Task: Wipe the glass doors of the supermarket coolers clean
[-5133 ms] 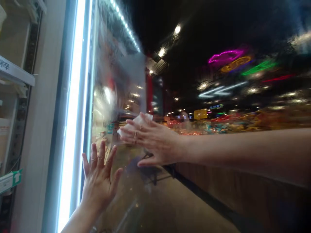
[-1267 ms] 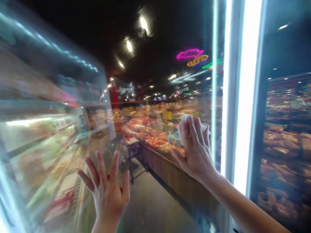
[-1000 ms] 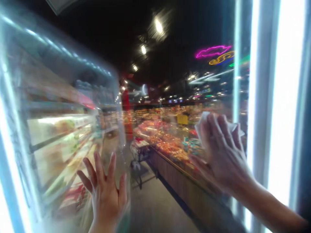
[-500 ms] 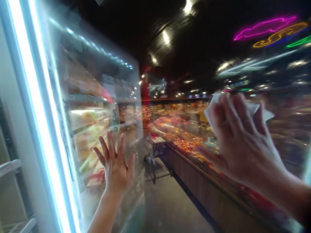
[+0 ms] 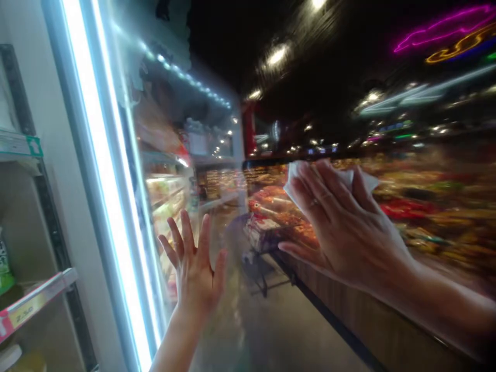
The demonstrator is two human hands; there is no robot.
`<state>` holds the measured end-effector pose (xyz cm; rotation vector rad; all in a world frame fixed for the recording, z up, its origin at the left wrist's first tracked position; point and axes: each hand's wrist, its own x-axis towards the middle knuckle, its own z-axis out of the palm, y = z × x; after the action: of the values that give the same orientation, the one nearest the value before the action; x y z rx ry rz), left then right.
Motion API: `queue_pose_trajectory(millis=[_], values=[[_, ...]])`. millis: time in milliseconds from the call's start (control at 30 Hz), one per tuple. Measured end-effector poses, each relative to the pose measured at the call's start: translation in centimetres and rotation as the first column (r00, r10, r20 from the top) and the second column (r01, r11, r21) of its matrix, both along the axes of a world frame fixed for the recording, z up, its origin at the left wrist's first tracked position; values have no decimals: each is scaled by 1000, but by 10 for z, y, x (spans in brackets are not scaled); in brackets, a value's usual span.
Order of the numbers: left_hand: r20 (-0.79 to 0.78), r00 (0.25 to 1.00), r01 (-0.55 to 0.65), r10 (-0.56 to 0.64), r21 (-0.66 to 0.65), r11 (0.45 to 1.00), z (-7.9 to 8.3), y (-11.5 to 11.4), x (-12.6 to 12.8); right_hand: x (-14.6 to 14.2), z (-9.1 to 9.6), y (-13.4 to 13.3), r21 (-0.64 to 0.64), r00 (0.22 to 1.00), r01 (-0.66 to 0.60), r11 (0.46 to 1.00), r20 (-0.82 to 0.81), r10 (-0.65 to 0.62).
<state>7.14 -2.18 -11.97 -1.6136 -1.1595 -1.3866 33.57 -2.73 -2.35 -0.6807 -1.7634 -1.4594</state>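
Seen from the head: held a white cloth (image 5: 369, 182) under the right hand's (image 5: 349, 232) flat, parted fingers, with long axis crosswise, corner pointing right, middle hidden. Spread the left hand's (image 5: 197, 276) fingers wide. Barely made out a blurred shopping cart (image 5: 263, 232).

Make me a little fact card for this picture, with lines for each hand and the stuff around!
Left hand: open, fingers spread; touching the glass panel? can't tell
Right hand: flat over a white cloth
Far left: price label
Beside it: bright light strip
Beyond hands: shopping cart
Upper right: pink neon sign
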Motion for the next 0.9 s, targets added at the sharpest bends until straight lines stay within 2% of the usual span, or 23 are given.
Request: queue_pose_trajectory(millis=[100, 200, 300, 467, 633, 700, 800, 900], values=[[-7, 1000, 23, -23, -4, 1000, 1, 3, -14, -32, 10, 6, 0, 997, 0, 1000, -77, 0], [-26, 998, 50, -50, -4, 999, 1, 4, -26, -57, -4, 8, -37, 992, 1, 999, -123, -5], [-55, 996, 65, -66, -18, 998, 1, 4, -35, -80, -22, 6, -59, 996, 7, 998, -90, -12], [-80, 996, 36, -36, -6, 999, 1, 4, -48, -113, -14, 1, -142, 993, 71, 987, -88, -84], [-51, 998, 33, -32, 9, 999, -2, 2, -54, -118, -44, 0, -209, 999, 52, 977, 8, -51], [-49, 998, 40, -40, -1, 999, -4, 1, -52, -116, -48, 0, -217, 999, 37, 976, 14, -35], [-31, 998, 50, -50, -18, 999, -8, -1, -46, -112, -52, -1, -215, 997, 41, 976, -59, -55], [-28, 995, 92, -93, -36, 995, -16, -4, -39, -104, -82, -4, -231, 990, 76, 970, -97, -101]])
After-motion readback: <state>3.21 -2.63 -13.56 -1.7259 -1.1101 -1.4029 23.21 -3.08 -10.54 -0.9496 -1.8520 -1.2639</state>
